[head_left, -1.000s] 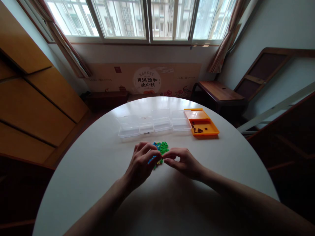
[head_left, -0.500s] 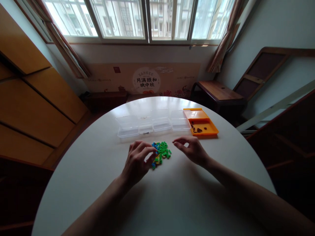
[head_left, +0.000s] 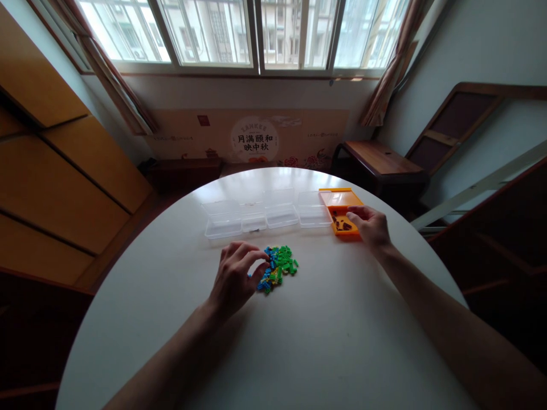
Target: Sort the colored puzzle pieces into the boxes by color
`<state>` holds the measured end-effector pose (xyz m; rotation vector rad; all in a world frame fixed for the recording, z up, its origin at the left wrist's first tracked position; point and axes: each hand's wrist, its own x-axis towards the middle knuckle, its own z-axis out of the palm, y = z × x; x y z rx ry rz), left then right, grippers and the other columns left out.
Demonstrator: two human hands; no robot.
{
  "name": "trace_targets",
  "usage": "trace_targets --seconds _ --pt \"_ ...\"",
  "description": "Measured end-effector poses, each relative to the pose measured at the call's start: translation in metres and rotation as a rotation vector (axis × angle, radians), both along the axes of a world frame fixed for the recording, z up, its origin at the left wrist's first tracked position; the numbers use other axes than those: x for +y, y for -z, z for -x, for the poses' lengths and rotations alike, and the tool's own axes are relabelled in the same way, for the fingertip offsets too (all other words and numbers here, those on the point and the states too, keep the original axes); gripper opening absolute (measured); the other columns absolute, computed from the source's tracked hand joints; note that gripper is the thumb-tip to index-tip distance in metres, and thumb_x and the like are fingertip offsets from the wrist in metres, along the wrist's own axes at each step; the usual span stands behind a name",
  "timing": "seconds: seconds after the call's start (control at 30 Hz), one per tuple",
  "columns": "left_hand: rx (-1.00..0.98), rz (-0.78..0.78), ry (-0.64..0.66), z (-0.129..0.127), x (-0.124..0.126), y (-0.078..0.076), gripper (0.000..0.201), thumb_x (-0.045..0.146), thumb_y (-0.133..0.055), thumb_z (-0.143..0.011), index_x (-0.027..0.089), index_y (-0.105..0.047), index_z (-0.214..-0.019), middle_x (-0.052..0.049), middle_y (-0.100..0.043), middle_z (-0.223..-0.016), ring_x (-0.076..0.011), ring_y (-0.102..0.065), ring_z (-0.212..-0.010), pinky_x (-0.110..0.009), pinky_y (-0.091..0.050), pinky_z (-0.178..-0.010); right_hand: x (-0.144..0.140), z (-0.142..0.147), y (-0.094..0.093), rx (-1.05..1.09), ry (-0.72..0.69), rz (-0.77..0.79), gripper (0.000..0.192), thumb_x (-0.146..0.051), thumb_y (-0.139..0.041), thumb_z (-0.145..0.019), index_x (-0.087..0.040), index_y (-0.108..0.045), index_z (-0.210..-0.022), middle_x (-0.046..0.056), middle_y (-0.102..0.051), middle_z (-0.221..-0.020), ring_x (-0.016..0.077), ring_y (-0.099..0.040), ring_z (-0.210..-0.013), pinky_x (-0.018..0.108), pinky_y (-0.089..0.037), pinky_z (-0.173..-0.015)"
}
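Observation:
A small pile of green, blue and yellow bricks [head_left: 280, 265] lies on the round white table [head_left: 299, 341]. My left hand [head_left: 235, 276] rests at the pile's left edge with curled fingers, thumb and forefinger touching the bricks; whether it pinches one is hidden. My right hand [head_left: 371, 226] reaches out to the orange tray [head_left: 342, 199] at the far right. Its fingertips hover over the dark brown pieces [head_left: 342, 225] in the tray, and I cannot see whether they hold a piece.
A row of clear plastic boxes [head_left: 260, 219] stands behind the pile, left of the orange tray. A dark wooden side table [head_left: 380, 159] sits beyond the table's far right edge. Wooden panels lean on the left wall.
My right hand left the pile and travelled right and away to the orange tray. My left hand stayed at the pile, shifting only slightly.

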<state>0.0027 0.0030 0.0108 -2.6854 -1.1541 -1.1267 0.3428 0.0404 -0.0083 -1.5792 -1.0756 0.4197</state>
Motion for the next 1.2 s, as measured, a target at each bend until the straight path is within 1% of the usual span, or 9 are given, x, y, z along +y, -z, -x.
trace_targets --seconds 0.1,0.2,0.3,0.37,0.57,0.67,0.83,1.07,1.2 --pt "0.011 0.022 -0.021 0.001 0.001 0.001 0.007 0.022 -0.061 -0.086 0.020 -0.067 -0.089 -0.004 -0.067 -0.089 -0.0217 -0.055 -0.093 -0.039 -0.040 -0.086 0.001 0.000 0.000 0.016 0.012 -0.016 0.031 -0.038 -0.068 -0.070 -0.014 -0.072 -0.090 0.009 -0.072 -0.088 0.0202 -0.067 -0.078 0.035 -0.055 -0.076" --pt "0.035 0.058 -0.047 0.003 0.003 0.004 0.011 0.018 -0.059 -0.084 0.020 -0.067 -0.092 -0.004 -0.066 -0.093 -0.0229 -0.055 -0.096 -0.041 -0.040 -0.087 0.000 0.003 -0.002 -0.002 -0.011 -0.016 0.029 -0.038 -0.067 -0.072 -0.014 -0.072 -0.088 0.009 -0.072 -0.087 0.0203 -0.067 -0.076 0.034 -0.055 -0.074" --pt "0.066 0.110 -0.063 0.004 0.005 0.008 0.024 0.008 -0.056 -0.078 0.020 -0.067 -0.095 -0.005 -0.066 -0.098 -0.0244 -0.054 -0.100 -0.042 -0.040 -0.089 -0.003 0.008 -0.002 -0.058 -0.063 -0.004 0.028 -0.038 -0.065 -0.073 -0.015 -0.072 -0.087 0.009 -0.072 -0.086 0.0204 -0.067 -0.074 0.034 -0.055 -0.071" --pt "0.082 0.148 -0.070 0.005 0.006 0.010 0.028 0.006 -0.056 -0.074 0.021 -0.068 -0.094 -0.005 -0.066 -0.100 -0.0251 -0.053 -0.102 -0.043 -0.039 -0.090 -0.004 0.012 -0.002 -0.090 -0.090 0.001 0.029 -0.038 -0.064 -0.074 -0.015 -0.072 -0.088 0.009 -0.072 -0.086 0.0203 -0.067 -0.073 0.034 -0.055 -0.071" --pt "0.118 0.254 -0.036 0.004 0.006 0.008 0.013 0.018 -0.058 -0.080 0.023 -0.070 -0.083 -0.004 -0.067 -0.098 -0.0244 -0.054 -0.101 -0.044 -0.037 -0.091 -0.005 0.017 0.000 -0.169 -0.122 -0.017 0.028 -0.039 -0.063 -0.077 -0.016 -0.073 -0.089 0.008 -0.073 -0.088 0.0200 -0.066 -0.074 0.034 -0.054 -0.071" --pt "0.131 0.288 -0.013 0.003 0.005 0.005 0.013 0.018 -0.056 -0.081 0.023 -0.069 -0.080 -0.003 -0.067 -0.098 -0.0237 -0.053 -0.101 -0.043 -0.037 -0.091 -0.006 0.018 -0.001 -0.174 -0.126 -0.024 0.027 -0.038 -0.063 -0.078 -0.016 -0.073 -0.089 0.008 -0.073 -0.089 0.0198 -0.066 -0.074 0.034 -0.054 -0.071" --pt "0.140 0.296 -0.006 0.002 0.004 0.005 0.014 0.016 -0.057 -0.079 0.023 -0.069 -0.081 -0.003 -0.067 -0.098 -0.0233 -0.053 -0.101 -0.043 -0.035 -0.093 -0.009 0.021 -0.002 -0.189 -0.150 -0.029 0.026 -0.038 -0.062 -0.078 -0.016 -0.072 -0.089 0.007 -0.073 -0.088 0.0199 -0.065 -0.072 0.034 -0.054 -0.069" --pt "0.137 0.357 -0.044 0.002 0.006 0.004 0.011 0.023 -0.059 -0.082 0.024 -0.069 -0.078 -0.002 -0.067 -0.097 -0.0233 -0.054 -0.101 -0.043 -0.035 -0.092 -0.013 0.030 -0.005 -0.227 -0.177 -0.043 0.025 -0.038 -0.061 -0.079 -0.017 -0.072 -0.088 0.006 -0.072 -0.088 0.0187 -0.064 -0.070 0.033 -0.054 -0.067" --pt "0.138 0.410 -0.068 0.002 0.006 0.001 0.012 0.024 -0.059 -0.082 0.024 -0.070 -0.077 -0.003 -0.067 -0.097 -0.0235 -0.054 -0.101 -0.044 -0.036 -0.093 -0.017 0.038 -0.006 -0.256 -0.225 -0.062 0.024 -0.037 -0.060 -0.081 -0.017 -0.071 -0.088 0.006 -0.072 -0.086 0.0188 -0.065 -0.073 0.033 -0.053 -0.072"
